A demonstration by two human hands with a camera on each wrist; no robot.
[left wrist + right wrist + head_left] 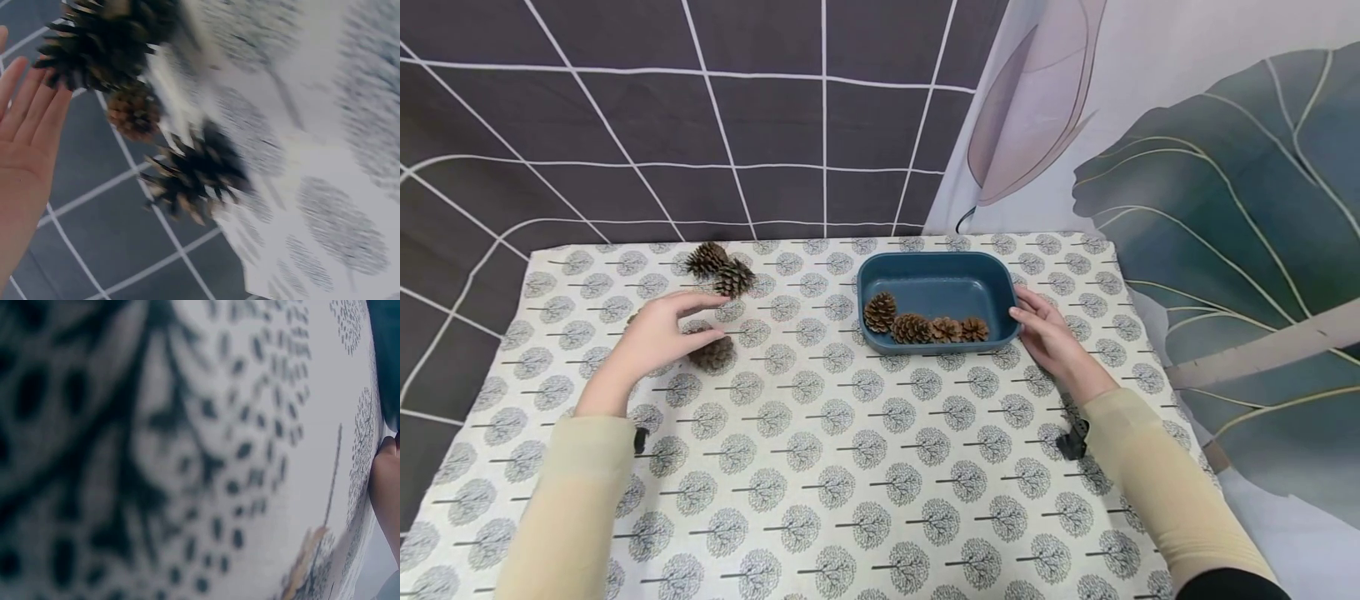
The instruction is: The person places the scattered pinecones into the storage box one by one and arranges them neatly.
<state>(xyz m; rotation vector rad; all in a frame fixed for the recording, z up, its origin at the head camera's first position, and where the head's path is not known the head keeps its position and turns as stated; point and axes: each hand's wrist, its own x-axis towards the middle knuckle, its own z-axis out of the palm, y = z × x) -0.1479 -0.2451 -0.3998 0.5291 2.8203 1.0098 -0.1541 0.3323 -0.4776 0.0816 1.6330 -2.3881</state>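
Note:
My left hand (658, 333) hovers at the left with thumb and fingers apart, its palm and straight fingers (39, 112) showing in the left wrist view. A brown pinecone (712, 355) lies by the thumb, partly covered by it. Two darker pinecones, one (706, 259) behind the other (734, 278), lie beyond the fingertips. Another is mostly hidden behind the hand. On the right, my right hand (1051, 335) holds the end of a blue rectangular container (940, 348), thumb at the rim. Several pinecones (912, 328) sit along the container's near side.
A white cloth (850, 467) printed with grey trees covers the table. Dark gridded fabric (760, 125) hangs behind it, and a leaf-patterned curtain (1210, 208) stands at the right. Small black devices (1073, 439) are worn at the wrists.

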